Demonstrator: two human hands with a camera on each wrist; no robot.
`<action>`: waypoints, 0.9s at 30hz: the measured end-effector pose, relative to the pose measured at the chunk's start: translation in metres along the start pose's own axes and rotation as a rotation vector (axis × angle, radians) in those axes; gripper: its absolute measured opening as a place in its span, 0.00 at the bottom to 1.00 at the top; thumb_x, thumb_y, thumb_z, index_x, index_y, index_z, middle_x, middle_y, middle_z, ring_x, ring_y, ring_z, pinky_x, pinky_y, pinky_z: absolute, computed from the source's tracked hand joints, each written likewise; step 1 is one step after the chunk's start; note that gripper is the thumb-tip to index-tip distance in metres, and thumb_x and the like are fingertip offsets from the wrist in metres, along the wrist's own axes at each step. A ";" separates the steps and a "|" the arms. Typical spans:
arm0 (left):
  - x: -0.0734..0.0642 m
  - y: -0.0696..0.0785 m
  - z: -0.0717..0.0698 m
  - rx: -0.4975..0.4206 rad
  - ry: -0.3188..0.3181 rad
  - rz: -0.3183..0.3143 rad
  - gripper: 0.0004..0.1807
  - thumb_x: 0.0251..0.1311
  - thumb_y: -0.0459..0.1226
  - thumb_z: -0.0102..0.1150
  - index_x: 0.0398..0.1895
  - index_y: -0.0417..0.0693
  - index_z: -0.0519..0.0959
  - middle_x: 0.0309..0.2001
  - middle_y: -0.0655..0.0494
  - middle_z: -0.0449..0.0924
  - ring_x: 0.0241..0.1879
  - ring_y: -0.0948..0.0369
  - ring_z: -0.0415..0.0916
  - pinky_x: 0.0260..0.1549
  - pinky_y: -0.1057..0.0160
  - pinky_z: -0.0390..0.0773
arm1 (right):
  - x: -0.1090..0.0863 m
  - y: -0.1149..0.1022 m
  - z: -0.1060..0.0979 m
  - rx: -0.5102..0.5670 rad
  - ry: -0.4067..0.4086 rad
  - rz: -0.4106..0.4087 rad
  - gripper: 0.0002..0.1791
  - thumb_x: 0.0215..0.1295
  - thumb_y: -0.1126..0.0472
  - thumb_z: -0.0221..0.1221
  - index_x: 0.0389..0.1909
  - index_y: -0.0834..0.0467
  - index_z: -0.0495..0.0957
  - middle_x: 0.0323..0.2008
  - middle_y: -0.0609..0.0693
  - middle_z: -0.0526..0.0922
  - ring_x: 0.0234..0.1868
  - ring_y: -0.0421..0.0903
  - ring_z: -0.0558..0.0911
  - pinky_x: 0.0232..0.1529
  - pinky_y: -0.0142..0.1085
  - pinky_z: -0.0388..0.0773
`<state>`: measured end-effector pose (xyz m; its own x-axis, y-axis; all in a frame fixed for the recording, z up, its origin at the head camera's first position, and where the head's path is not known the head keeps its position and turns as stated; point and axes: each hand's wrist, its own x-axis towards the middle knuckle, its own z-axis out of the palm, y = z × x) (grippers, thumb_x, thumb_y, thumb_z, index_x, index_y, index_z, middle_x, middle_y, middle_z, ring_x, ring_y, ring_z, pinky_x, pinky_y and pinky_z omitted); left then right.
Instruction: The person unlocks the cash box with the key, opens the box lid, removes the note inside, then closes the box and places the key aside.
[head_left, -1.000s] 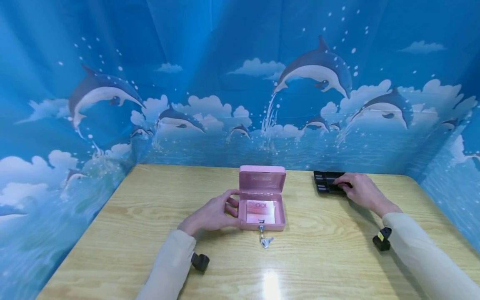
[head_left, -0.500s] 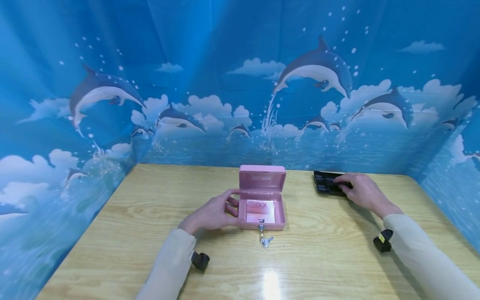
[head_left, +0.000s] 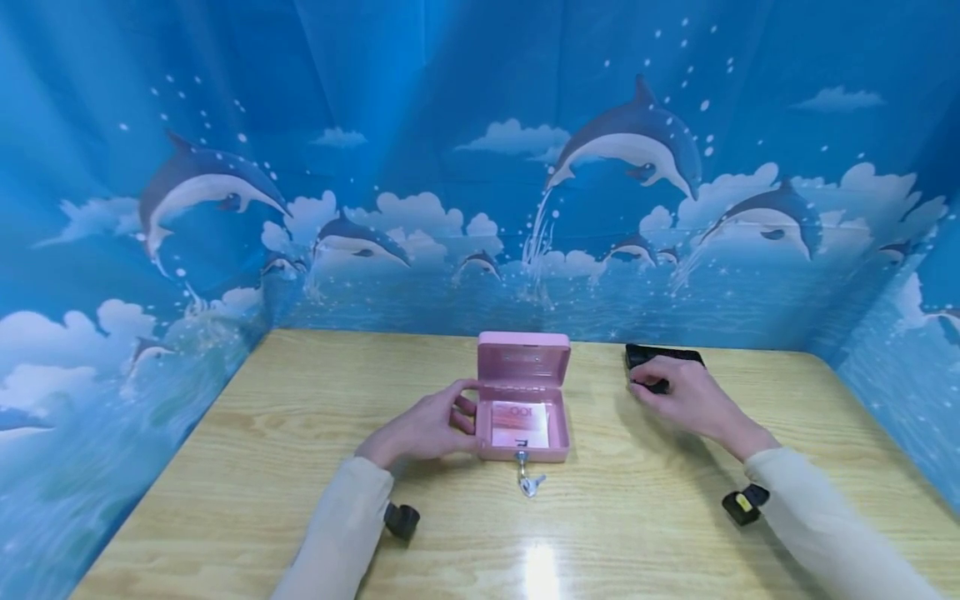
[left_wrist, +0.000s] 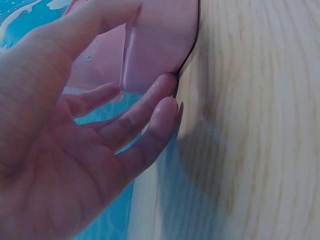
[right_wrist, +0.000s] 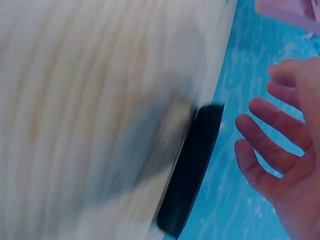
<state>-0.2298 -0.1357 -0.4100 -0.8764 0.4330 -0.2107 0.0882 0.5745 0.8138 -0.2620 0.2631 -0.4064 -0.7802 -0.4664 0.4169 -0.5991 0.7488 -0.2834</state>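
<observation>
A pink metal cash box (head_left: 566, 433) stands with its lid (head_left: 523, 363) raised. Inside lies a reddish 100 banknote (head_left: 519, 423); a small dark mark or object shows at its front edge. Keys (head_left: 531, 485) hang from the front lock. My left hand (head_left: 429, 427) holds the box's left side, thumb near the front corner and fingers toward the back. My right hand (head_left: 693, 398) is in front of the black coin tray (head_left: 664, 353), thumb and forefinger brought together as if round something small and pale; I cannot tell what it is. Its other fingers (right_wrist: 265, 162) are loosely bent.
The wooden table (head_left: 315, 533) ends at a blue dolphin-print curtain (head_left: 420, 208) behind and at both sides. The tray lies near the table's back edge, right of the box. A black wrist camera (head_left: 742, 504) sits below the right sleeve, another (head_left: 402, 522) below the left.
My right hand has come out of the coin tray and shifted left and slightly toward me, now overlapping the tray's left part. The left hand and cash box stay in place.
</observation>
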 end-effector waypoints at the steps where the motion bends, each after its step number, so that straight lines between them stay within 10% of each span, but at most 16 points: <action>1: 0.000 0.000 0.000 -0.001 0.000 -0.001 0.50 0.53 0.44 0.78 0.77 0.60 0.60 0.60 0.52 0.78 0.54 0.59 0.80 0.58 0.51 0.82 | 0.000 -0.004 0.002 0.018 0.007 -0.006 0.08 0.63 0.64 0.69 0.43 0.56 0.88 0.34 0.44 0.88 0.33 0.38 0.84 0.31 0.32 0.82; 27: 0.000 -0.001 -0.001 -0.016 -0.010 0.000 0.51 0.52 0.43 0.78 0.78 0.59 0.59 0.59 0.52 0.78 0.53 0.59 0.80 0.61 0.50 0.80 | 0.031 -0.096 0.056 0.273 -0.059 -0.084 0.10 0.63 0.63 0.69 0.45 0.55 0.88 0.37 0.44 0.89 0.36 0.37 0.82 0.35 0.35 0.82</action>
<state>-0.2304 -0.1365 -0.4101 -0.8716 0.4401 -0.2161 0.0807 0.5634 0.8222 -0.2388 0.1501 -0.4139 -0.7298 -0.5542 0.4002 -0.6824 0.5556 -0.4750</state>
